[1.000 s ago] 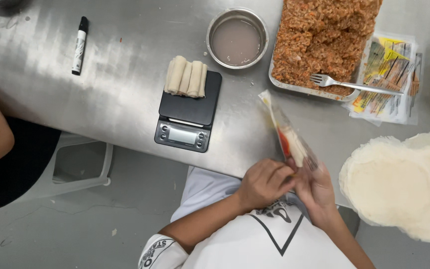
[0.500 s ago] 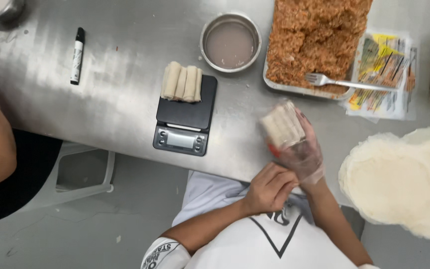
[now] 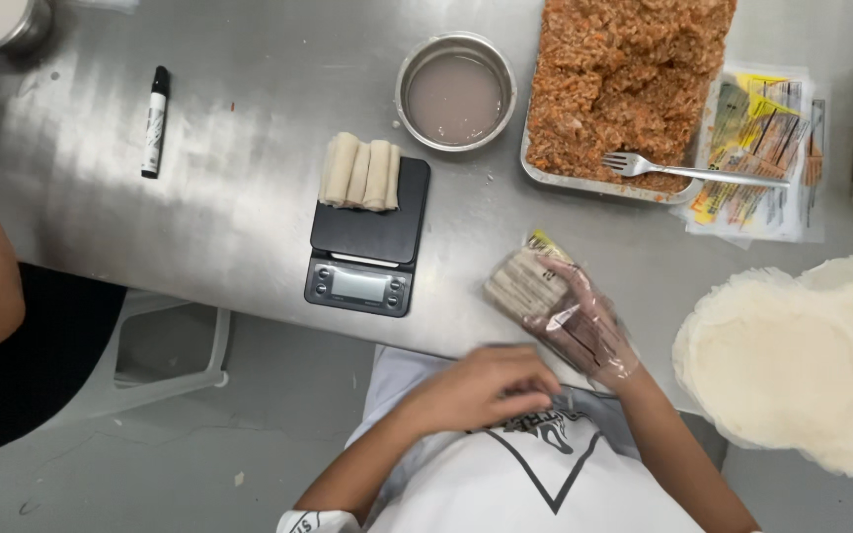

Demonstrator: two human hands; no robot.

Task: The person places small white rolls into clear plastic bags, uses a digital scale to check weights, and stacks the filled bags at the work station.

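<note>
Moved: my right hand (image 3: 584, 331), inside a clear bag (image 3: 545, 296), now grips rolls.
Left hand (image 3: 481, 390): loosely curled, empty.
Progress: four rolls (image 3: 360, 173) wait on scale (image 3: 362, 242).

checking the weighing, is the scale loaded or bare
Loaded: four pale rolls lie side by side on the far end of the black scale; its display is unreadable.

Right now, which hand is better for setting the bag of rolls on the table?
The right hand. It grips the bag of rolls just over the steel table edge. The left hand sits by the shirt, holding nothing.
</note>
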